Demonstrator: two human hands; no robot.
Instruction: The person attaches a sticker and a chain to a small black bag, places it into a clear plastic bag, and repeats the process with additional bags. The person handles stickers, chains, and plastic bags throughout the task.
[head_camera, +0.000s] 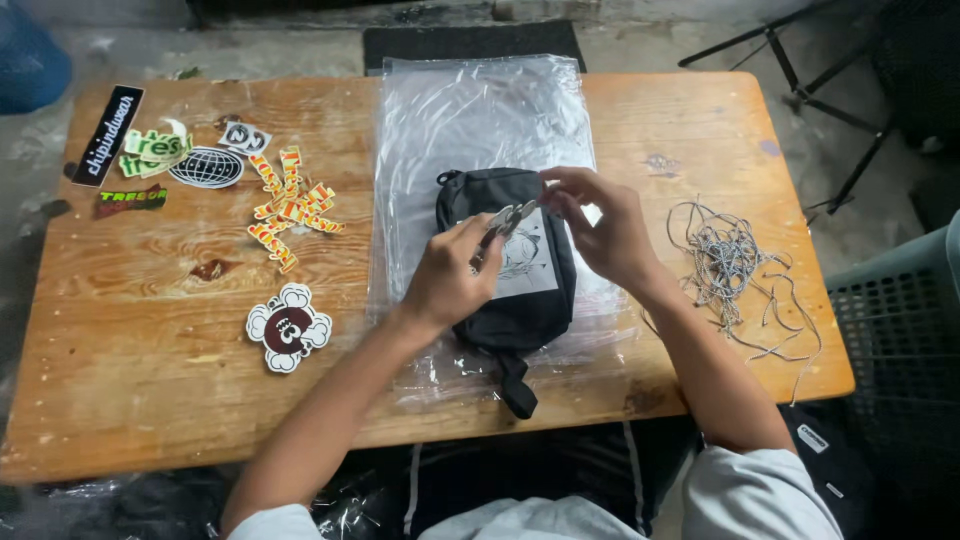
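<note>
Head view: hands (530, 245) over black pouch (520, 290)

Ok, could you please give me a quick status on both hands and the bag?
Left hand and right hand both over the black bag, pinching a small metal piece. Bag lies on clear plastic sheet. Cord tangle to the right, apart.

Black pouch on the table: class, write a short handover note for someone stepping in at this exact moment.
Left hand: over the pouch, fingers pinching a small tag.
Right hand: fingers meet the left's at that tag; what they grip is too small to tell.
Pouch lies on a clear plastic bag mid-table.
Cords piled to the right, stickers to the left.
Done: pouch laid out.
Left: whether the tag is attached cannot be seen.
</note>
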